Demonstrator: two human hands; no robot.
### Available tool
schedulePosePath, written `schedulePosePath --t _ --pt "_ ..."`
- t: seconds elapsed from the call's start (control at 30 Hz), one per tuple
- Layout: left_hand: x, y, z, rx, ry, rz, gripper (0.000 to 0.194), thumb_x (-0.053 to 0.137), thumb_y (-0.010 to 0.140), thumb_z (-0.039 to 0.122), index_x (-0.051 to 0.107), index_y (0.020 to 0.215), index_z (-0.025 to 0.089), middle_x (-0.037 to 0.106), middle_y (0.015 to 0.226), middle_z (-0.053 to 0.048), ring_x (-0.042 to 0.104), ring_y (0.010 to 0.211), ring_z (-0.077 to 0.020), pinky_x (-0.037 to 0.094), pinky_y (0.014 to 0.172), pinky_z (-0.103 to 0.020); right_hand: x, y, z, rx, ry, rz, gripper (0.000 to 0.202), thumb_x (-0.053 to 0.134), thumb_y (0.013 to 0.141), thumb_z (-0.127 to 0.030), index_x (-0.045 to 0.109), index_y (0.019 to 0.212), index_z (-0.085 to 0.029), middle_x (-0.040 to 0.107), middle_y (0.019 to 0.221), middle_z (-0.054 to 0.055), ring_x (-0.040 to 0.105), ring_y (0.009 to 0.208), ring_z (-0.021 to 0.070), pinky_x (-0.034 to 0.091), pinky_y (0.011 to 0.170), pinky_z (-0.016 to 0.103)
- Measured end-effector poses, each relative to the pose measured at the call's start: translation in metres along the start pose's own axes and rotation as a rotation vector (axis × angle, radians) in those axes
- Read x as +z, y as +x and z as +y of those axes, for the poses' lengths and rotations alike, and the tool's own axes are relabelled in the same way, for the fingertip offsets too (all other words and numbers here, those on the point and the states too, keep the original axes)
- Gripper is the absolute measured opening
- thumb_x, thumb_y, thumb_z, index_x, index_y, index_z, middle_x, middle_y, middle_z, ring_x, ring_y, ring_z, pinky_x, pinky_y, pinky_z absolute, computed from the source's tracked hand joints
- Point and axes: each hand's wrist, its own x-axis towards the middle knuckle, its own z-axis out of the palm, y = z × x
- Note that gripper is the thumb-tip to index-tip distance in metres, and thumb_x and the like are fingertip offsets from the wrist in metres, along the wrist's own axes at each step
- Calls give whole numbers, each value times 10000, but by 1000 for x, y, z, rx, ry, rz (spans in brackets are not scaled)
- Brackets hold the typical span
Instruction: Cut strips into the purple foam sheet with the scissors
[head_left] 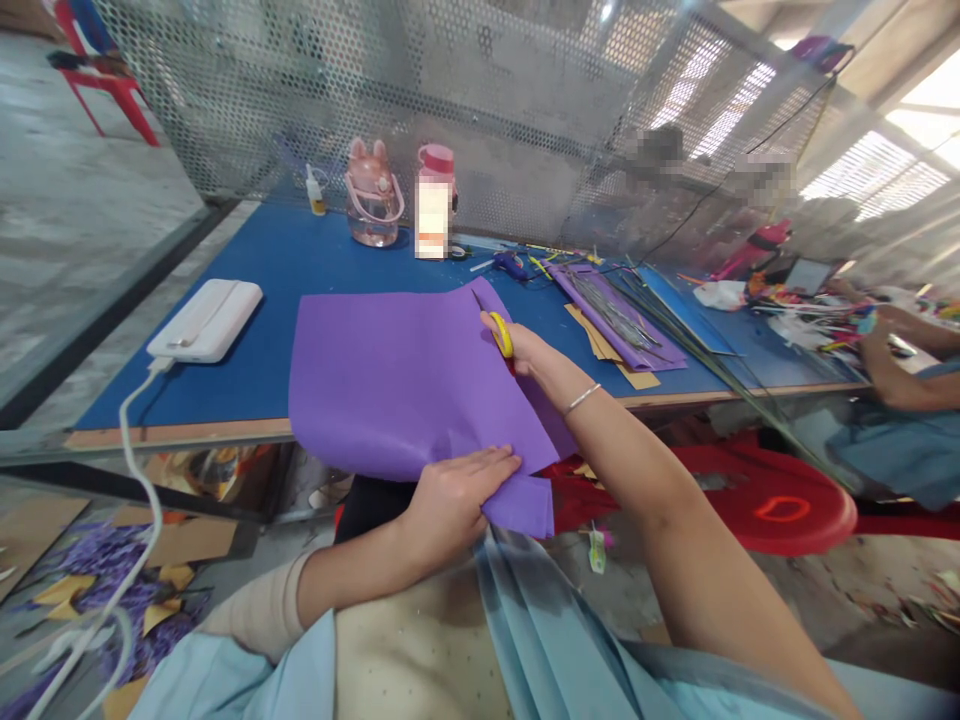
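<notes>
Purple sheet (405, 385): one large soft sheet, held in both grips; it lies over the near edge of the desk (247, 365) and hangs off toward the person's lap.
Left hand (450, 500): grip closed flat on the sheet's near corner, fingers on top, the thumb not visible; a small flap of the sheet hangs just below this grip.
Right hand (525, 350): grip wrapped around the yellow handle of the scissors (502, 335), at the sheet's far right edge; the blades are hidden, so how far they are open cannot be told. A thin bracelet (583, 398) sits on the wrist behind this grip.
Beyond the right grip: a narrower purple strip (645, 350) with thin stems lying on it, and tan card pieces (604, 345) beside it.
Left of the grips: a white power bank (206, 318) with a cable running off the desk edge.
Far from the grips: a pink bottle (373, 195), a second bottle (435, 200), a small glue bottle (315, 190), all near a mesh screen (450, 90).
Right of the grips, lower: a red stool (772, 500); another person's arm (900, 375) at the far right.
</notes>
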Motion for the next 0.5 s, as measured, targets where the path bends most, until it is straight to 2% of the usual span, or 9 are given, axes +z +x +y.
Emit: schedulePosePath --t 0.13,0.33,0.5 --pt "2 -1 0 -3 -15 -4 520 464 740 10 590 1230 129 691 1203 -118 644 1139 -186 537 989 -340 1 2 -5 65 75 -23 389 520 891 -544 516 679 -218 489 478 -26 495 425 136 479 492 291" --pt "3 -2 -2 -21 -16 -20 552 451 720 -7 589 1237 128 688 1209 -115 640 1146 -186 530 1001 -341 6 7 -3 28 71 42 314 641 832 -474 581 699 -195 533 496 -7 512 458 133 455 500 268" --pt "4 -3 -2 -12 -5 -23 592 429 673 -10 596 1224 129 683 1217 -115 645 1136 -182 537 985 -338 5 15 -13 8 -4 60 284 622 845 -435 588 707 -189 528 503 -15 465 418 111 428 473 263"
